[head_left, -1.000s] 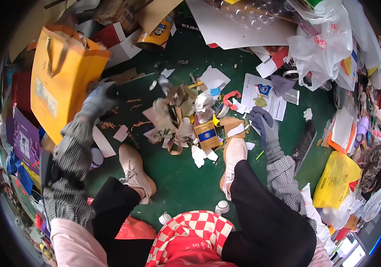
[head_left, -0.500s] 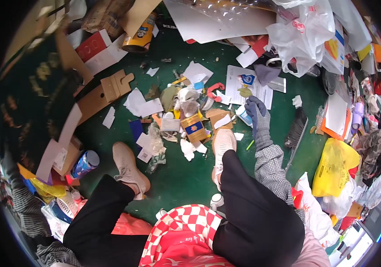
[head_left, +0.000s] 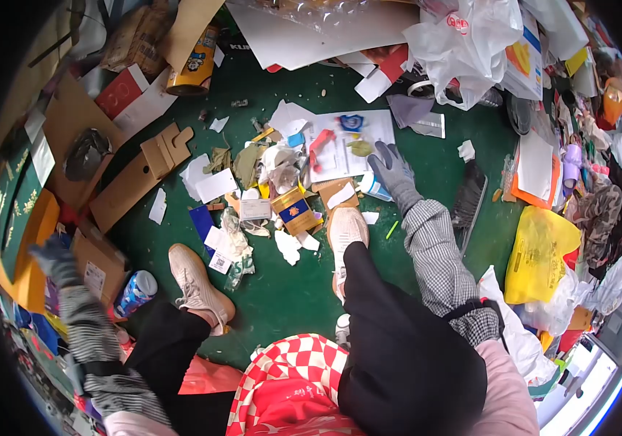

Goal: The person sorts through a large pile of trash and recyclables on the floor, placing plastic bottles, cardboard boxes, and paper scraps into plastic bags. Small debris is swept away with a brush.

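Observation:
My right hand point(head_left: 396, 176), in a grey glove, reaches down with its fingers spread at the right edge of a printed white sheet point(head_left: 371, 131). A yellow-green scrap point(head_left: 359, 147) and a blurred blue label point(head_left: 351, 122) lie on that sheet. Just below the fingers is a white-and-blue tube-like container point(head_left: 375, 187). Far left, my left hand point(head_left: 57, 263), also gloved, is slightly blurred with its fingers apart. Beside it stands a dark green box point(head_left: 22, 211) with gold marks, leaning among orange-yellow packaging point(head_left: 43, 218).
Between my shoes is a litter pile with a gold-and-blue cigarette box point(head_left: 295, 211). A blue can point(head_left: 136, 288) stands left, near flattened cardboard point(head_left: 125, 185). A black brush point(head_left: 469, 200) lies right, before a yellow bag point(head_left: 543, 254). White plastic bags point(head_left: 463, 51) heap at the back.
The dark green box has moved down and left, and my left hand now shows beside it. The printed sheet has slid toward the litter pile. My right hand's fingers have spread.

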`<control>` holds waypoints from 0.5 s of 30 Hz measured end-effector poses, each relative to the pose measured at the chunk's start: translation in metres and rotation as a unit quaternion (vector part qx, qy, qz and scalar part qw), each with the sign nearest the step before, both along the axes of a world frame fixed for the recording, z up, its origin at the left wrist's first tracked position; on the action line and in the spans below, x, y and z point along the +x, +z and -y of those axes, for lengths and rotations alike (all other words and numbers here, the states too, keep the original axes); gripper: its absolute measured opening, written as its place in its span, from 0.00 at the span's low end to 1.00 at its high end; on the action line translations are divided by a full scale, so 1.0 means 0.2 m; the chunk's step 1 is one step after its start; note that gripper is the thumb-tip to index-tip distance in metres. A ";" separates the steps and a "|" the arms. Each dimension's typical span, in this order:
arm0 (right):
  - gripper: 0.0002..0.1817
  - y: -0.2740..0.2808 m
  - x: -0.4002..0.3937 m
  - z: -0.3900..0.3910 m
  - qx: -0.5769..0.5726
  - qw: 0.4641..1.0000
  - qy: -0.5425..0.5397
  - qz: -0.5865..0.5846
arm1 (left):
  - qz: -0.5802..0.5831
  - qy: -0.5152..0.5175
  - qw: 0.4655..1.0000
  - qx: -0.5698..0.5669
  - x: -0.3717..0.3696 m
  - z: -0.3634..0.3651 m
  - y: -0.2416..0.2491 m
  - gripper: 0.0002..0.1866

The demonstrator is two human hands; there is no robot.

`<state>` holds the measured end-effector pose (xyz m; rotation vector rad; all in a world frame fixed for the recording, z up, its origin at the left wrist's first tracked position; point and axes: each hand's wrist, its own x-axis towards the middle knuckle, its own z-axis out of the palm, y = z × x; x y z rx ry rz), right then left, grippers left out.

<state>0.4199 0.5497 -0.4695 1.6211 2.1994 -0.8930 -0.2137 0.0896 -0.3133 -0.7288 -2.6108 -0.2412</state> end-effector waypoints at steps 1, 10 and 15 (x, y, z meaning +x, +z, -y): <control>0.37 -0.02 0.02 0.02 -0.003 0.994 -0.062 -0.085 | 0.064 0.017 0.997 0.045 0.28 -0.09 -0.16 0.25; 0.43 0.13 0.18 0.38 0.113 0.989 0.060 0.069 | 0.670 0.099 0.651 0.343 2.08 -0.80 -0.79 0.31; 0.34 0.37 0.04 0.23 -0.233 0.842 -0.256 -0.415 | 0.433 -0.017 0.884 0.174 1.97 -0.92 -0.47 0.33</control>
